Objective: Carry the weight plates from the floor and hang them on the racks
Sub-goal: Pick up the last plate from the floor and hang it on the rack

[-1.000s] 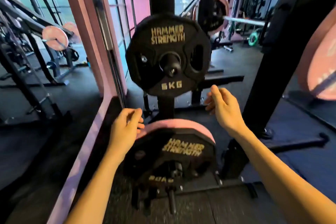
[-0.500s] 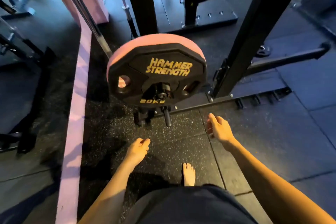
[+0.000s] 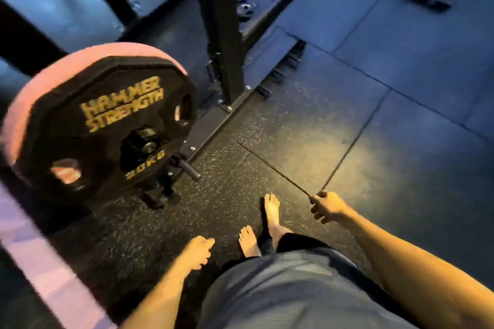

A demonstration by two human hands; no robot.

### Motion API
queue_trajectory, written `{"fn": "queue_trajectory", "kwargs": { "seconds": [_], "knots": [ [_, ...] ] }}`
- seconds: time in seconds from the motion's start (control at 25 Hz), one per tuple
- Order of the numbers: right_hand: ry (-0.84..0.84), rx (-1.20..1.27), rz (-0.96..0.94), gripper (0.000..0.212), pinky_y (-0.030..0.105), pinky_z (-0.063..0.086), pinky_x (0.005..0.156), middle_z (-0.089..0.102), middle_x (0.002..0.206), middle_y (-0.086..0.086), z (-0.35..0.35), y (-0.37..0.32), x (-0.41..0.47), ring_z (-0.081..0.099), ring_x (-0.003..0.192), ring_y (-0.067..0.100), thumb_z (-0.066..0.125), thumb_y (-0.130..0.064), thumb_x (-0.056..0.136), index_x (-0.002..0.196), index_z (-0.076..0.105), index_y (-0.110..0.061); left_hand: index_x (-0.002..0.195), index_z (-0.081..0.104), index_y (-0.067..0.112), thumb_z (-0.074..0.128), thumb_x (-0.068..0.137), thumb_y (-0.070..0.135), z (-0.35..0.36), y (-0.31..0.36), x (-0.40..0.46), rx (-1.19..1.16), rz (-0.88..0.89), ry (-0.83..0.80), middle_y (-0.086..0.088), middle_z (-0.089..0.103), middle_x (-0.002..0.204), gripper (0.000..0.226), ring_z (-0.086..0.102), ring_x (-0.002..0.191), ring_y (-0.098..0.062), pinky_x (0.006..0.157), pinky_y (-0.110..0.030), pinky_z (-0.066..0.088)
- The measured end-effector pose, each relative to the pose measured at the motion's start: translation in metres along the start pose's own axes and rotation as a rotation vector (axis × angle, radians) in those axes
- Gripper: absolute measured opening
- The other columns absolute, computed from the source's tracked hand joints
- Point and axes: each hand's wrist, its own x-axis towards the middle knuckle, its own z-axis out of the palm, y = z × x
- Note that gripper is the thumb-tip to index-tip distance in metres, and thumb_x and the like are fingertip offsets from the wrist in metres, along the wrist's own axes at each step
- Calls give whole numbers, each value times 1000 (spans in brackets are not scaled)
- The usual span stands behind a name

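I am looking down at the black speckled rubber floor (image 3: pixel 307 141), which spreads under both hands and off to the right in big tiles. Ahead of my left hand and further left hangs the black Hammer Strength plate (image 3: pixel 107 125), marked 20KG, sitting on a low peg of the black rack (image 3: pixel 222 35) with a pink plate (image 3: pixel 48 83) directly behind it – only the pink rim shows. The rack's upright rises ahead, between the 2 hands. A pale pink ledge (image 3: pixel 34 248) runs along the floor left of my left arm. Grey shorts (image 3: pixel 288 288) fill the bottom, with 2 bare feet (image 3: pixel 272 211) between the hands. My left hand (image 3: pixel 196 251) hangs loose, holding nothing; my right hand (image 3: pixel 327 205) has its fingers loosely curled, also holding nothing – both well clear of the plates.
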Motion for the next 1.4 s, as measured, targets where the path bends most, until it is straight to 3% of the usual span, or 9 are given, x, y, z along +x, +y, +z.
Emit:
{"fn": "queue_trajectory", "kwargs": {
  "seconds": [0.24,0.36,0.48,0.56,0.64,0.72,0.96,1.24,1.4],
  "knots": [
    [260,407,216,37,21,37,41,55,56,11,-21,133,-51,51,41,18,50,-23,101,65,51,-11,83,46,13,45,103,27,35,86,21,521,176,-72,-4,47,70,25,38,50,-15,46,-22,24],
    [344,513,310,43,31,43,58,61,60,12,-30,194,-71,55,55,23,55,-26,99,58,55,-11,75,46,15,47,102,26,77,149,16,726,327,-104,-5,53,70,29,46,54,-18,49,-23,33],
    [350,636,420,42,33,43,69,61,64,12,-36,256,-81,56,65,25,57,-25,97,58,56,-11,60,47,13,49,102,22,146,220,1,876,440,-108,-12,57,64,43,53,61,-24,65,-31,41],
    [334,688,476,40,31,42,66,58,60,9,-51,296,-85,55,61,23,57,-19,97,59,54,-10,58,47,11,49,102,16,199,258,-9,873,481,-119,-10,53,56,44,52,57,-24,64,-33,41],
    [312,750,511,36,25,42,51,57,56,9,-74,328,-91,55,49,20,55,-16,98,64,52,-8,58,45,11,47,103,14,241,280,-19,893,483,-118,-7,49,49,45,48,47,-20,54,-28,40],
    [331,812,530,33,19,36,39,54,56,10,-115,365,-95,52,38,17,53,-16,100,68,47,-9,58,47,11,48,102,16,291,299,-35,951,468,-93,-9,51,55,45,48,50,-18,59,-27,39],
    [394,986,516,27,20,34,48,50,61,9,-250,424,-68,46,45,19,49,-23,102,77,41,-14,94,63,3,49,102,23,399,379,-71,1022,397,-140,-12,61,97,26,54,87,-21,75,-30,38],
    [322,869,563,28,22,37,43,56,60,12,-401,454,9,49,44,20,52,-25,101,76,45,-13,80,55,10,53,99,22,510,527,-57,1025,373,-151,-9,58,86,22,47,75,-18,63,-29,34],
    [379,777,549,28,25,44,44,62,64,14,-531,453,47,54,49,24,55,-25,98,75,51,-9,60,49,11,49,101,13,581,654,-63,974,474,-215,-10,51,59,41,46,55,-20,64,-30,34]
  ]
}}
